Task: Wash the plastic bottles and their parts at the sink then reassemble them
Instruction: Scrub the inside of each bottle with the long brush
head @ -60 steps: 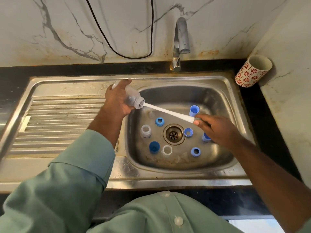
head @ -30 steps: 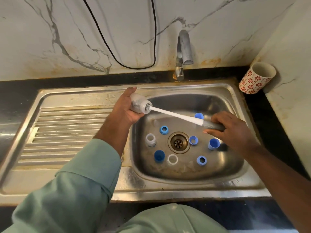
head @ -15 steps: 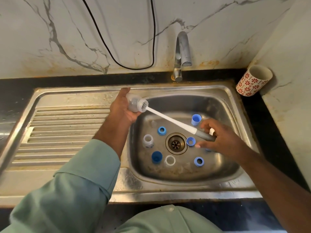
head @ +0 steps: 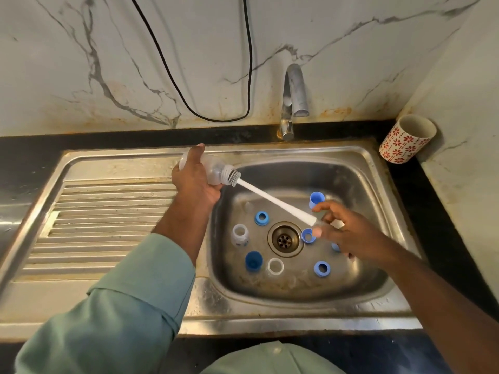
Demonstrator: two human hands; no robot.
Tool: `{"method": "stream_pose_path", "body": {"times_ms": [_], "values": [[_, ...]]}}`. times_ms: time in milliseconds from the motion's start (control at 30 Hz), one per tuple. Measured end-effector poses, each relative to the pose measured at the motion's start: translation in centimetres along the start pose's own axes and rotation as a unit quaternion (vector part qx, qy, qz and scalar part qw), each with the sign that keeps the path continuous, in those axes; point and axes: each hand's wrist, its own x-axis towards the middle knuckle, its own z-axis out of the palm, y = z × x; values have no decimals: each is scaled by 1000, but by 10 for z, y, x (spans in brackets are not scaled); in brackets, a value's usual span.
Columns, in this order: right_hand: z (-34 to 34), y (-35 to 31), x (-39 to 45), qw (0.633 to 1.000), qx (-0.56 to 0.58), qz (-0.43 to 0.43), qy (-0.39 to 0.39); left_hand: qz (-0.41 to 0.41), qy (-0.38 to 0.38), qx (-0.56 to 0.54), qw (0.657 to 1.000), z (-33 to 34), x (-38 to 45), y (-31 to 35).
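At frame centre, the left hand (head: 198, 179) grips a clear bottle (head: 216, 170) tilted over the sink (head: 270, 311) so the brush (head: 272, 199), pinched by the right hand (head: 343, 233), reaches inside.

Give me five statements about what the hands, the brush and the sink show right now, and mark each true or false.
1. The left hand holds a clear bottle tipped toward the basin. True.
2. The brush has its bristles at the bottle's mouth. True.
3. Water is running from the tap. False: no stream shows below the spout.
4. The right hand holds a blue cap. False: it pinches the brush handle; the blue caps lie in the sink.
5. The patterned cup stands inside the basin. False: it sits on the dark counter in the right back corner, outside the sink.
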Motion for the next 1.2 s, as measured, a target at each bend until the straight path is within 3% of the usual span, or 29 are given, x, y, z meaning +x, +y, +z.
{"method": "stream_pose_path", "body": {"times_ms": [167, 233, 333, 433, 700, 967, 1200], "values": [[-9, 2, 6, 964, -215, -104, 116, 10, 4, 5, 1000, 2, -2, 1], [-13, 5, 6, 951, -253, -107, 141, 15, 8, 14, 1000, 1, -3, 1], [-11, 3, 2, 972, -194, -79, 103, 16, 7, 14, 1000, 1, -4, 1], [-10, 1, 1, 982, -133, -114, 75, 15, 11, 23, 1000, 2, -4, 1], [-18, 0, 2, 963, -212, -94, 136, 25, 19, 27, 999, -3, -3, -2], [-25, -6, 7, 968, -215, -111, 68, 38, 5, 49, 998, 5, -6, 0], [-25, -21, 16, 930, -308, -142, 141, 62, 10, 52, 997, 9, -6, -2]]}}
